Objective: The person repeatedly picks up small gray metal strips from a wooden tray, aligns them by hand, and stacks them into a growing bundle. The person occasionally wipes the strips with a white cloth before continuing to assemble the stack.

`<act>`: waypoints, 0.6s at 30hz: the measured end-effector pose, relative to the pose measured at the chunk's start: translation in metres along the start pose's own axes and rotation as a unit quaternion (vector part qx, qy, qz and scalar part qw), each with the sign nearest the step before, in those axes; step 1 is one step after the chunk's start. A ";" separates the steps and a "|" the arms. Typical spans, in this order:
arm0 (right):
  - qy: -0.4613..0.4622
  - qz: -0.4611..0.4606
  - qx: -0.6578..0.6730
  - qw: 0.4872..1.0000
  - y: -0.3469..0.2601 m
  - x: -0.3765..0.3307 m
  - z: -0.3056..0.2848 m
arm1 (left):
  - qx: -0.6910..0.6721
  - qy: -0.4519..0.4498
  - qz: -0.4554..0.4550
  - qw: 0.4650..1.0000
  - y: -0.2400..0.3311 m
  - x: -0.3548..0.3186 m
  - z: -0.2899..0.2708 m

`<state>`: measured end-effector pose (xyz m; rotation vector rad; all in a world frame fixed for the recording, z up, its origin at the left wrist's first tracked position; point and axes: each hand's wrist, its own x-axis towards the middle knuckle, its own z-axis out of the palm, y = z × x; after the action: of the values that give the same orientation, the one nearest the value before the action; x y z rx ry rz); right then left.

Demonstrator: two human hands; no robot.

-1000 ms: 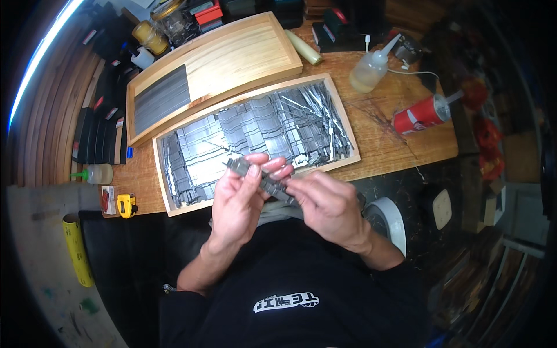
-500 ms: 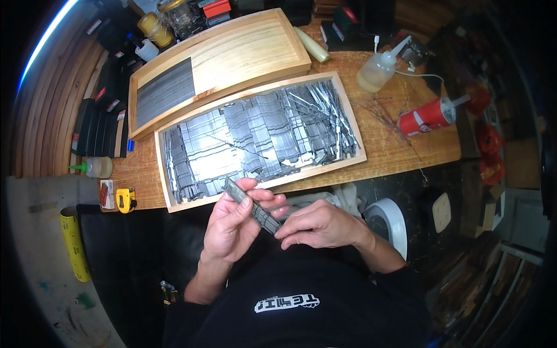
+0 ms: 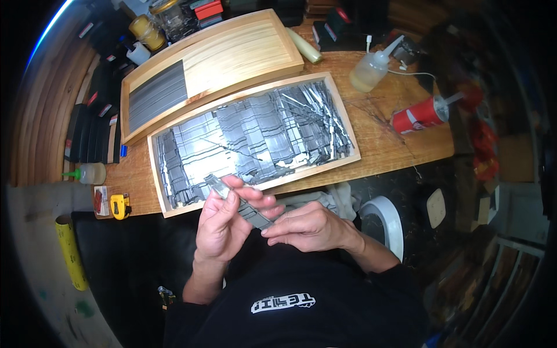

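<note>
My left hand (image 3: 219,227) holds a narrow stack of thin dark-grey strips (image 3: 254,216), thumb on top and fingers curled beneath. The stack slants from upper left to lower right, and its upper end shines in the light. At the lower end, my right hand (image 3: 310,227) pinches the strips between thumb and fingers. Just beyond both hands lies a shallow wooden tray (image 3: 159,194) filled with many similar grey strips (image 3: 249,130), laid in rows at the left and middle and jumbled at its right end.
Behind it stands another wooden tray (image 3: 238,52) with a dark-grey panel (image 3: 158,95) at its left. On the table are a squeeze bottle (image 3: 368,72), a red drink can (image 3: 419,116), a yellow tape measure (image 3: 120,206) and a small green-tipped bottle (image 3: 91,173). A white stool (image 3: 386,226) is at the right.
The stack has turned in my hands, so its upper end now catches the light and its face looks wider. Both hands keep their grip. The whole view has shifted slightly.
</note>
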<state>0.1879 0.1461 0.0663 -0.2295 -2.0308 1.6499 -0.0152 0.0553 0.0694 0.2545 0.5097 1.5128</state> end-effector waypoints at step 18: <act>0.243 0.398 -0.334 0.819 -0.015 0.013 -0.086 | 0.027 0.033 0.001 0.999 0.012 0.016 -0.001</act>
<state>0.2213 0.2225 0.0958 -1.7516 -2.1036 0.9617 -0.0262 0.0718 0.0713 0.2484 0.6040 1.5149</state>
